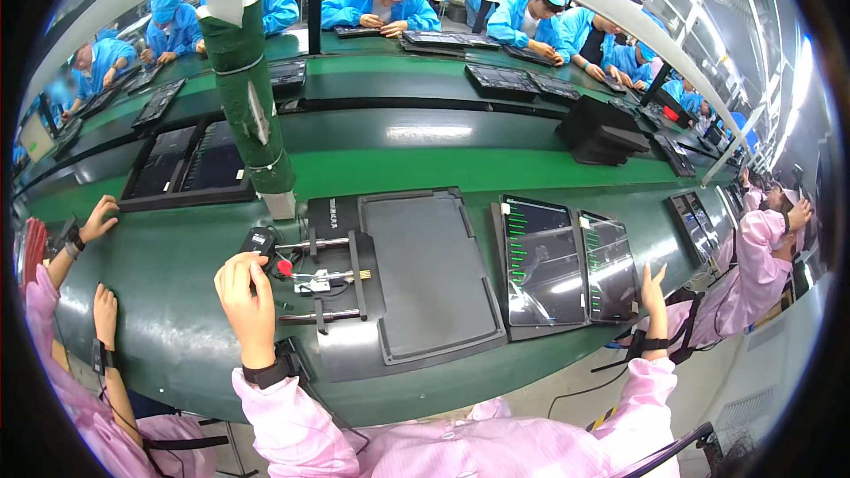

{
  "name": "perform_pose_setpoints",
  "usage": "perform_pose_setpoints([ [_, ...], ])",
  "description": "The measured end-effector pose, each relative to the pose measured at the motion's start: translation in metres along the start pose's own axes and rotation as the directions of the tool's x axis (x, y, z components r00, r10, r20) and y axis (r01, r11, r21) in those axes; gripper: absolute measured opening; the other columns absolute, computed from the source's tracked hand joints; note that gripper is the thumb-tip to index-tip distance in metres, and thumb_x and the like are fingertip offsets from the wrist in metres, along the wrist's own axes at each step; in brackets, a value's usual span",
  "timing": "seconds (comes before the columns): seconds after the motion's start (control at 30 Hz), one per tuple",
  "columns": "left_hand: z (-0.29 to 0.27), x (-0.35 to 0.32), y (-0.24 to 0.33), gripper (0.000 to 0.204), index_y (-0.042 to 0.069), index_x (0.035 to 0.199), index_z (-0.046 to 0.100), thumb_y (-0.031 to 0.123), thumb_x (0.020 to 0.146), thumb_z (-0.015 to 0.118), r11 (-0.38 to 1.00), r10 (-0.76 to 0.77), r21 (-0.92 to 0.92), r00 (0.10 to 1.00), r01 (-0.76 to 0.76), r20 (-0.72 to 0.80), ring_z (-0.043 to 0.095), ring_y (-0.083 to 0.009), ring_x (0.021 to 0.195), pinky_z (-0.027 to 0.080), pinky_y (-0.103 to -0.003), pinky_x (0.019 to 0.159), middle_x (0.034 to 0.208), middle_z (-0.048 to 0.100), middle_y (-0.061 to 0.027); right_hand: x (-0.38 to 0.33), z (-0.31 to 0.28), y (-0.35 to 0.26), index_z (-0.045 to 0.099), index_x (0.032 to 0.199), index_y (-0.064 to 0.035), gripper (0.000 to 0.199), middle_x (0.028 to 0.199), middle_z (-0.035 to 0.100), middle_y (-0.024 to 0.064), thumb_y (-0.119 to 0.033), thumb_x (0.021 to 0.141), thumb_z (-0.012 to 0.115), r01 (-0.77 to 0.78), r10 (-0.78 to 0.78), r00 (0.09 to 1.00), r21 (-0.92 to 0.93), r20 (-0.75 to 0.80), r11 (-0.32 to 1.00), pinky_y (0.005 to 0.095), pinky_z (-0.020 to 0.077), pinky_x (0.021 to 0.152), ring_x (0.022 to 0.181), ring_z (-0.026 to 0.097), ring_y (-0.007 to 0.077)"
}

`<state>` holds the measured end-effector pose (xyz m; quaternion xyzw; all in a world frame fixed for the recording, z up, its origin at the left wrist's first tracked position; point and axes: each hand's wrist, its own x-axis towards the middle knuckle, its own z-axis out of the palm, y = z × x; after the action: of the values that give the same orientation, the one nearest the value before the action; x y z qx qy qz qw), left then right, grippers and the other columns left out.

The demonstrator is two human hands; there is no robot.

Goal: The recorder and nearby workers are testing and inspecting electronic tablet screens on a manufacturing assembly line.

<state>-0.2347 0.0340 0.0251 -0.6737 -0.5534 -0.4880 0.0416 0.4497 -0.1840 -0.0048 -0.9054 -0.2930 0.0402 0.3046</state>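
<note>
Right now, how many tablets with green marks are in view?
2. The first tablet is just right of the grey tray; the second tablet is right of that, beside the right hand. More could be hidden or too small to tell farther off.

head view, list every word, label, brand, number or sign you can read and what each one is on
None reads clearly enough to quote.
Black flat fixture with a grey recessed tray: small pale print at its upper left, too small.
Small black box: faint pale print, too small.
Left black glass tablet: short green screen lines, too blurred.
Right black glass tablet: similar green lines, too blurred.
</note>
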Motion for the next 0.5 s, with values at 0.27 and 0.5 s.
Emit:
perform_pose_setpoints([
  [0.27,0.005,-0.002,-0.001,0.018,0.001,0.088,0.062,0.009,0.093,0.047,0.999,0.038,0.032,0.998,-0.039,0.041,0.056,-0.0272,0.094,0.039,-0.037,0.087,0.096,0.061,-0.0105,-0.039,-0.012,0.004,0.001,0.151,-0.0147,0.088,0.136,0.043,0.0283,-0.062,0.09,0.044,-0.289,0.212,0.95,0.39,0.228,0.875,0.0459,0.0408,0.094,0.115,0.052,0.0401],
  [0.5,0.008,-0.002,-0.006,0.013,0.002,0.086,0.062,0.007,0.091,0.05,1.0,-0.005,0.009,0.999,0.005,0.046,0.055,-0.0268,0.093,0.039,-0.037,0.087,0.096,0.062,-0.0095,-0.02,-0.027,0.026,0.046,0.128,0.0093,0.072,0.115,0.061,0.0198,-0.051,0.089,0.051,-0.475,0.196,0.875,0.706,0.443,0.525,0.0428,0.0441,0.093,0.103,0.058,0.0307],
])
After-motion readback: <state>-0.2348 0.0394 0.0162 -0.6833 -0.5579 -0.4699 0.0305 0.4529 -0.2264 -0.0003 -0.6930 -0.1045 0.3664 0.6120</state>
